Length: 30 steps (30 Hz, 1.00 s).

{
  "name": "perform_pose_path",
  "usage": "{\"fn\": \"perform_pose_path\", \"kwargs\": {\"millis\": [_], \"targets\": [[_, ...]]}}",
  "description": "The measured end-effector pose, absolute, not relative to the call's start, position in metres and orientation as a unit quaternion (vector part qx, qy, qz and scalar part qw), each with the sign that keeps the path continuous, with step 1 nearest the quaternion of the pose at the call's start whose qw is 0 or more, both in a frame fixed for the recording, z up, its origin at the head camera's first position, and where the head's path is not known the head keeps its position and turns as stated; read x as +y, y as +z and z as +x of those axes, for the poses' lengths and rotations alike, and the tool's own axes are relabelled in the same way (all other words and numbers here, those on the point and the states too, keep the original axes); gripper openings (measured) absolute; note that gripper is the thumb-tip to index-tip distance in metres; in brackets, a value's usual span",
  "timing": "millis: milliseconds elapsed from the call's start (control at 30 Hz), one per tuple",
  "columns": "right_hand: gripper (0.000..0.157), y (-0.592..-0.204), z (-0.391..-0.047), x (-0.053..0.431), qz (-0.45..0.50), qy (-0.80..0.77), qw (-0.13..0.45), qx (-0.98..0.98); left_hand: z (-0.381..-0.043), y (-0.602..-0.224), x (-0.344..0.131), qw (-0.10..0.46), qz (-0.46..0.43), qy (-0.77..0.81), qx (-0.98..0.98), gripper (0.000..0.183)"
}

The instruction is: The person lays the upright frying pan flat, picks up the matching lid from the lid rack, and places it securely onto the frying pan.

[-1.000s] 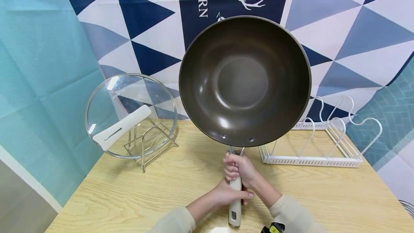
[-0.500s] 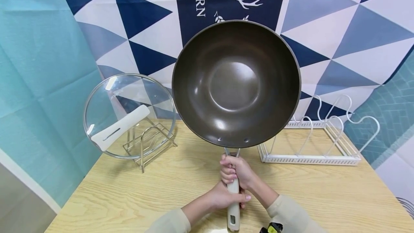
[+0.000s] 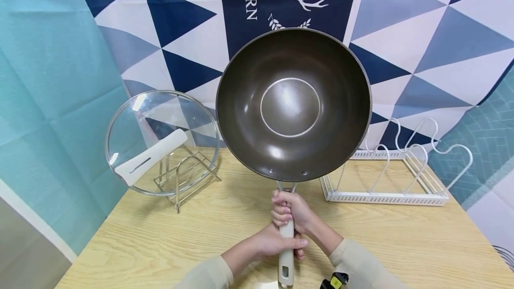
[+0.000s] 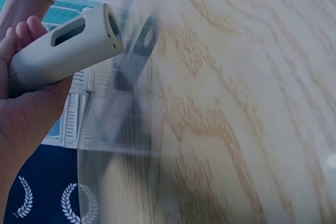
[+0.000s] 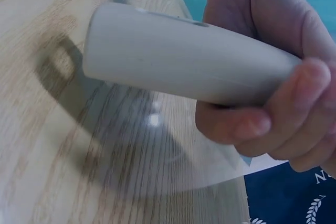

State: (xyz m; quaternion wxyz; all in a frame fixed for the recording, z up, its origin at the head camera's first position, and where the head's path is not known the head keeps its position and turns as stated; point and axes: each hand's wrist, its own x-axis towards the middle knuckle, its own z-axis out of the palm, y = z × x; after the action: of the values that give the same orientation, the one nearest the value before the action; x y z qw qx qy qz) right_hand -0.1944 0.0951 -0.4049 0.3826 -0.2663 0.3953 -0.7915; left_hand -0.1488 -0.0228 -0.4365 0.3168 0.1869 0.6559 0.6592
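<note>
A wok point(image 3: 293, 101) with a dark brown inside is held up over the table, its open side facing the head camera. Both hands grip its long cream handle point(image 3: 286, 260), which points down toward the person. The right hand point(image 3: 292, 212) wraps the upper part, just below the metal fork. Lower down, the left hand point(image 3: 277, 241) holds the handle from the left, its thumb lying across. Past the hands the slotted handle end point(image 4: 73, 45) sticks out free, also visible in the right wrist view. The back of the wok is hidden.
On the left a glass lid point(image 3: 128, 115) with a white grip leans in a wire stand point(image 3: 179, 186). A white rack point(image 3: 387, 198) with curved dividers stands at the right, partly behind the wok. Patterned cloth point(image 3: 401, 57) hangs behind the wooden table point(image 3: 168, 244).
The wok and both hands have shifted slightly left, and the wok's upper rim sits a little lower. Both grips look the same. The lid and the rack have stayed put.
</note>
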Motion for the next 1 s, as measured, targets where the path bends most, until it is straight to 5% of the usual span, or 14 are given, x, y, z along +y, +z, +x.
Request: {"fn": "perform_pose_path", "kwargs": {"millis": [700, 1000], "targets": [[0.034, -0.411, -0.206, 0.094, -0.281, -0.804, 0.4, 0.337, -0.143, -0.455, -0.025, 0.352, 0.113, 0.746, 0.553, 0.017], [0.032, -0.416, -0.209, 0.091, -0.293, -0.798, 0.402, 0.341, -0.137, -0.456, -0.021, 0.339, 0.077, 0.756, 0.555, 0.034]]}}
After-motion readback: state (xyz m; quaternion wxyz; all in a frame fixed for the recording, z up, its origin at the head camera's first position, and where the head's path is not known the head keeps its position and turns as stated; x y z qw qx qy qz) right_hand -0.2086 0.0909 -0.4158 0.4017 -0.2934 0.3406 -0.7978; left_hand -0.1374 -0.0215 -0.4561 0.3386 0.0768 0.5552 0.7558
